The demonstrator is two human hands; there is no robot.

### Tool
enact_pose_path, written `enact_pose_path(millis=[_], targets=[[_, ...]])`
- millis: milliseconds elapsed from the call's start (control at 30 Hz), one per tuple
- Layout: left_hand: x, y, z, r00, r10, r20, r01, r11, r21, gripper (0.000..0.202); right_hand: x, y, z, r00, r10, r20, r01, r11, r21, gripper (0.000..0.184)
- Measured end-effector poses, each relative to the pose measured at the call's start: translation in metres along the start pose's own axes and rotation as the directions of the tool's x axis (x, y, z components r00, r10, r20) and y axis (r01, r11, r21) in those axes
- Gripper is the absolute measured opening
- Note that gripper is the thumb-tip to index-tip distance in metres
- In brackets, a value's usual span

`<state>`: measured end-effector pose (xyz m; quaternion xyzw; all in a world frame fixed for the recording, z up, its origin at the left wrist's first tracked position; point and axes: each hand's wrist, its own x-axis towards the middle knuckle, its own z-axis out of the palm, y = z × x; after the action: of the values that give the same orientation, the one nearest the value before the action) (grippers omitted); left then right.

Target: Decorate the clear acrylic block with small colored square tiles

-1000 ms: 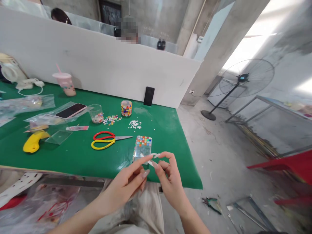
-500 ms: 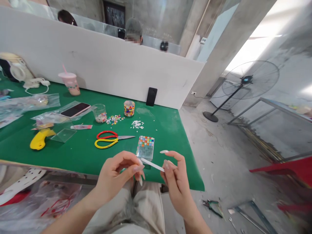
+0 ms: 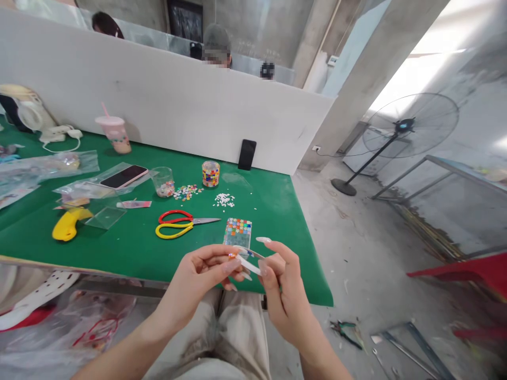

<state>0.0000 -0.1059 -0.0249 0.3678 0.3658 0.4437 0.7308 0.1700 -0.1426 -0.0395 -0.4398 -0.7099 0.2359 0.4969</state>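
My left hand [image 3: 212,272] is closed, its thumb and index finger pinching the left end of a narrow white strip [image 3: 249,265]. A small shiny orange piece [image 3: 232,255] shows at those fingertips. The strip bows between my hands, and a second thin band curves just above it. My right hand [image 3: 284,279] pinches the strip's other end, index finger raised. Just behind my fingers lies a clear flat box [image 3: 237,232], its far part covered with coloured mosaic tiles and its near part bare, partly hidden by my hands.
Scissors [image 3: 186,224] with red and yellow handles lie left of the box. Behind are white tiles [image 3: 224,199], coloured tiles [image 3: 187,192], a clear cup [image 3: 162,182] and a tiled round jar [image 3: 210,174]. A dark phone [image 3: 247,154] leans on the partition [image 3: 178,105]. The green table [image 3: 277,211] ends at right.
My left hand has moved up and right and now pinches the strip. The strip has gone from straight to bowed, with a second band showing above it.
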Motion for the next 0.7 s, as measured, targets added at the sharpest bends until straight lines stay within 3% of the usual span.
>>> enact_pose_path(millis=[100, 267, 467, 600, 700], targets=[[-0.003, 0.001, 0.004, 0.998, -0.013, -0.056, 0.015, 0.999, 0.040, 0.023, 0.002, 0.001, -0.004, 0.998, -0.056, 0.037, 0.060, 0.992, -0.112, 0.048], [-0.005, 0.005, 0.012, 0.993, 0.002, -0.122, 0.012, 0.994, 0.111, 0.028, 0.006, -0.002, -0.006, 0.992, -0.099, 0.074, 0.109, 0.983, -0.146, 0.052], [-0.007, -0.002, 0.009, 0.992, 0.063, -0.113, -0.038, 0.977, 0.211, 0.022, 0.005, -0.004, -0.006, 0.989, -0.091, 0.117, 0.111, 0.978, -0.178, 0.053], [-0.008, -0.017, 0.003, 0.979, 0.185, -0.088, -0.138, 0.912, 0.387, 0.020, -0.003, 0.003, -0.003, 0.989, -0.048, 0.137, 0.077, 0.973, -0.219, 0.047], [-0.007, -0.025, 0.000, 0.975, 0.211, -0.065, -0.156, 0.866, 0.476, 0.021, -0.009, 0.010, 0.000, 0.990, -0.039, 0.137, 0.074, 0.963, -0.260, 0.046]])
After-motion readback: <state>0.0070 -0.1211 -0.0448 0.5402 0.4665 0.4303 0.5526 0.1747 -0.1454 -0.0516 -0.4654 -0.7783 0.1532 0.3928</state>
